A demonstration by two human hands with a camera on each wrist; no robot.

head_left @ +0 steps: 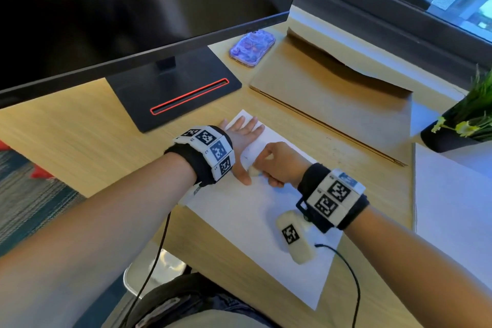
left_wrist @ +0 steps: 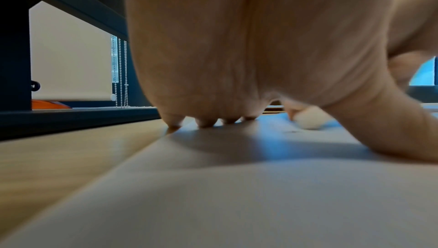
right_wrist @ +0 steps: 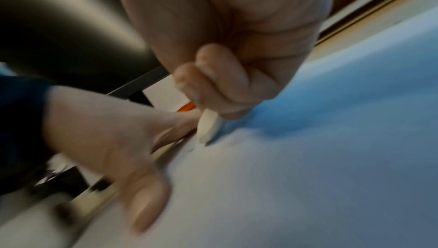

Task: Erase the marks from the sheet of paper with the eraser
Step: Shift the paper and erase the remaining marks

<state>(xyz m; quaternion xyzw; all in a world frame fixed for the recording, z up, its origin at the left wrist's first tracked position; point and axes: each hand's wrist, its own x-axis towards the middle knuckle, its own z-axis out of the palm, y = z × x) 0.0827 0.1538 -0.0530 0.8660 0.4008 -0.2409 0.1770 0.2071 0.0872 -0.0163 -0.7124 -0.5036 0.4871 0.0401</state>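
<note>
A white sheet of paper (head_left: 247, 221) lies on the wooden desk, running from the monitor base to the near edge. My left hand (head_left: 243, 138) lies flat on its far left part, fingers straight, thumb spread toward me. My right hand (head_left: 279, 165) pinches a small white eraser (head_left: 254, 172), whose tip touches the sheet beside the left thumb. A faint pencil mark (head_left: 246, 157) shows just beyond the eraser. In the right wrist view the eraser (right_wrist: 209, 127) sticks out below the curled fingers onto the paper (right_wrist: 284, 177). In the left wrist view the eraser (left_wrist: 308, 120) sits past the palm.
A black monitor stand (head_left: 173, 93) stands just beyond the left hand. A phone (head_left: 251, 48) and a closed laptop (head_left: 332, 104) lie at the back right. A potted plant (head_left: 466, 125) stands at the right. A white tagged device (head_left: 294, 237) rests on the sheet under my right wrist.
</note>
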